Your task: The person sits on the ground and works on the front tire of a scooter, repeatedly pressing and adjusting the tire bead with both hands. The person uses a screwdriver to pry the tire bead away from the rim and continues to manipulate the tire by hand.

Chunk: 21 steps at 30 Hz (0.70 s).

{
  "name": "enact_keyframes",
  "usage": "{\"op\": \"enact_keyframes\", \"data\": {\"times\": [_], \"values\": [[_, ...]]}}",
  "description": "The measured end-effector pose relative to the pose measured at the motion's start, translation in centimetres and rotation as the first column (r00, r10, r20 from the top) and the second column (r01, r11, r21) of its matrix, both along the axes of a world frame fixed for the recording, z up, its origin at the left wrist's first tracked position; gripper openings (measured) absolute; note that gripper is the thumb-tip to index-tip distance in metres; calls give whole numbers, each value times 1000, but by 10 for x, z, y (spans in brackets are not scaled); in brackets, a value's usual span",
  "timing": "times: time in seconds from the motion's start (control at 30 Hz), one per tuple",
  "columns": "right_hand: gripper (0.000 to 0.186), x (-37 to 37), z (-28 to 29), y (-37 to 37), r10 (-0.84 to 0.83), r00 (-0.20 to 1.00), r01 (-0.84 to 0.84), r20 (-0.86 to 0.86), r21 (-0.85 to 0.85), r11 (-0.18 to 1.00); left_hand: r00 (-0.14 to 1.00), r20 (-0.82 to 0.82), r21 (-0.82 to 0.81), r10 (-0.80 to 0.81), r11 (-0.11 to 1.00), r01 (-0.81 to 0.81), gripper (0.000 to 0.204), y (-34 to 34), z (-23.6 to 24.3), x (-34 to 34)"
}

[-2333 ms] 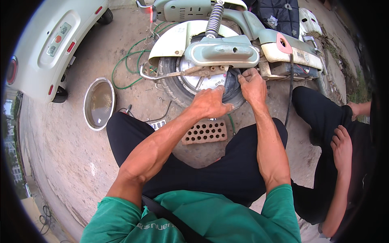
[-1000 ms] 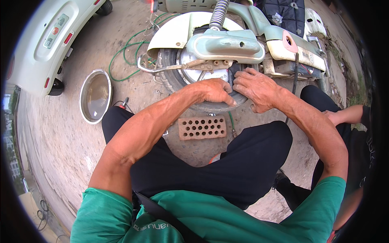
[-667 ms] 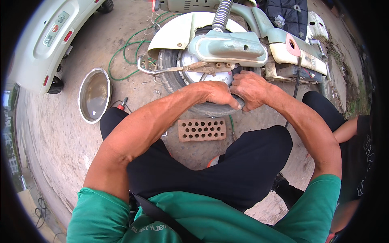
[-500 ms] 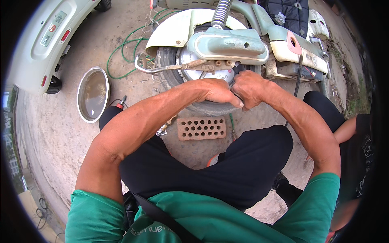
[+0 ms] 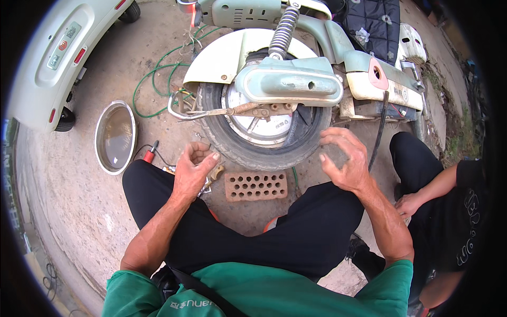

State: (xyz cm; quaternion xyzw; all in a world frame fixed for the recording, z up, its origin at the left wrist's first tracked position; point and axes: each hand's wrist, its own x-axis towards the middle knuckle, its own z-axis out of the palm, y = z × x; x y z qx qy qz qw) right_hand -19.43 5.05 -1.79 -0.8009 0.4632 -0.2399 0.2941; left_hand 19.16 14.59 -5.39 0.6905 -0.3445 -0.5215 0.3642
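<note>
now the left hand (image 5: 190, 173) and the right hand (image 5: 355, 168), half-open and seemingly empty, are parting to both sides of the tire (image 5: 266, 158), so its handling is perhaps pausing.

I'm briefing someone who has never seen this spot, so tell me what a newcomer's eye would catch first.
Probably the scooter's wheel at upper middle, with a pale fender and coiled spring above it. The person's left grip and right grip, both half-curled, frame its lower part from either side. Next come a brick full of holes just below the wheel, and a round basin of murky liquid to the left.
</note>
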Motion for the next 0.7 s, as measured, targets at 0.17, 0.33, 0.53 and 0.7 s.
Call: {"op": "enact_keyframes", "data": {"times": [0.17,0.33,0.53,0.7], "values": [[70,-10,-79,-60,-732,678,507,71,677,534,913,-359,31,195,980,-197,72,-36,-29,-29],[76,8,-103,-85,-755,527,31,392,878,478,725,-651,-127,224,910,-395,70,-54,-65,-57],[70,-11,-157,-116,-739,403,-236,539,842,485,747,-585,-114,317,879,-462,67,-60,-79,-57],[74,15,-160,-103,-751,350,-91,560,818,567,797,-518,-45,311,920,-389,68,-76,-77,-36]]}}
